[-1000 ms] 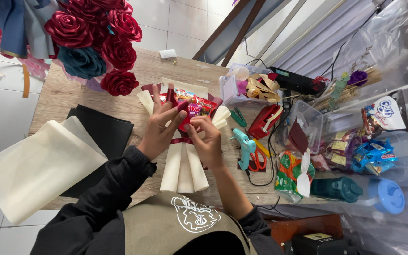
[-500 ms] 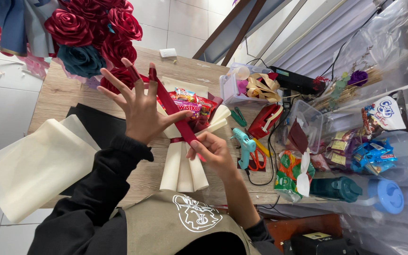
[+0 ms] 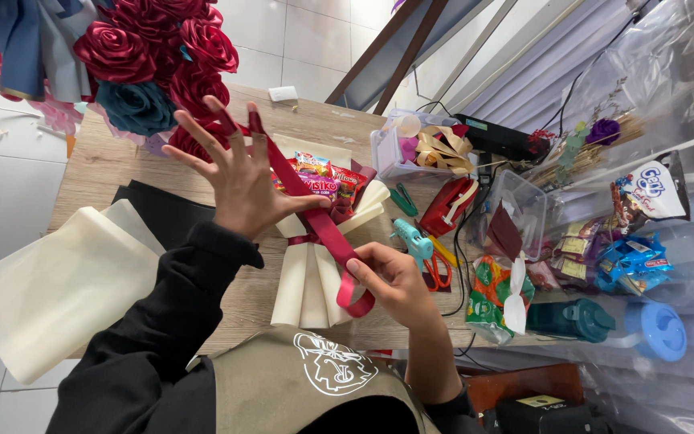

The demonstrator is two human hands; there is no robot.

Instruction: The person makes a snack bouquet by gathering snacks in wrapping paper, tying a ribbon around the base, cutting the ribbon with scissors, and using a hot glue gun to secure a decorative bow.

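Dark red ribbon (image 3: 315, 217) ran taut across the middle of the shot, from the left hand (image 3: 238, 181) up by the flowers down to the right hand (image 3: 391, 277) near the table's front edge. Left hand was raised with fingers spread wide, the ribbon held between the thumb and the palm side while the loose end poked up past the fingertips. Right hand had its fingers pinched on the lower part of the ribbon, which curled into a small loop just below it.

Under all that lay the snack bouquet (image 3: 323, 241): cream paper fanned out toward the person, colourful snack packets at the top, ribbon wrapped around its waist. It sat flat on the wooden table (image 3: 98, 165), pretty much dead centre.

Stuff crowding around: a bunch of red fabric roses (image 3: 154, 48) with one teal rose right behind the left hand, nearly touching the fingers. Big cream sheets (image 3: 58, 281) over a black sheet (image 3: 162, 213) on the left side. To the right, a teal glue gun (image 3: 413, 239) just beside the right hand, orange-handled scissors (image 3: 435, 265) next to it, a red stapler-looking thing (image 3: 447, 205), and a clear plastic box (image 3: 423, 149) with gold ribbon scraps. Further right was a heap of snack packets (image 3: 596, 249) and a teal bottle (image 3: 572, 319).
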